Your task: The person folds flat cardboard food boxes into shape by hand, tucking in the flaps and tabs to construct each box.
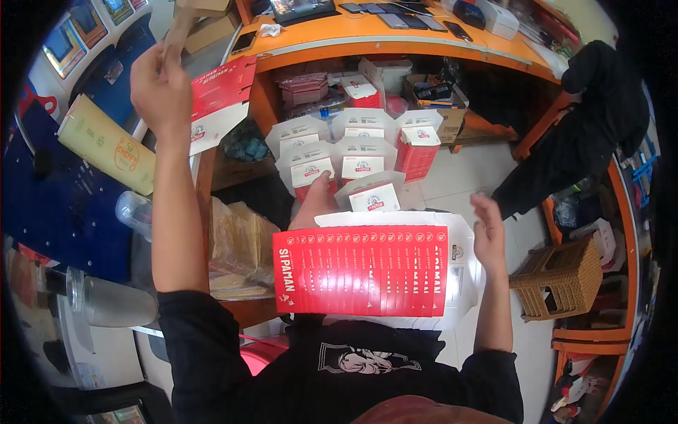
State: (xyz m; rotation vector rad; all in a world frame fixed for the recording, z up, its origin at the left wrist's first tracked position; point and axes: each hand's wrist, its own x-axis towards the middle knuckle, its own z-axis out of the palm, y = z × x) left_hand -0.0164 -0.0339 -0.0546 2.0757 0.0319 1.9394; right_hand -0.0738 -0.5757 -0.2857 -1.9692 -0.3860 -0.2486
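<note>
My left hand (161,88) is raised at the upper left, fingers closed on a blurred tan strip (178,32) whose kind I cannot make out. Beside that wrist is a flat red-and-white printed carton sheet (219,99). Across my lap lies a fanned stack of red carton blanks (360,272) marked SI PAMAN, with white flaps showing at the back and right. To the right of this stack, my right hand (489,237) is held up with bent fingers apart and nothing in it. Just beyond the stack, several folded red-and-white boxes (362,167) stand with their lids up.
An orange desk (381,48) with several phones (404,21) runs along the back. At left stand a yellowish cup (106,145) and a clear plastic cup (116,302). Brown packets (240,244) lie beside my lap. A woven house-shaped basket (558,279) and black cloth (565,134) are at right.
</note>
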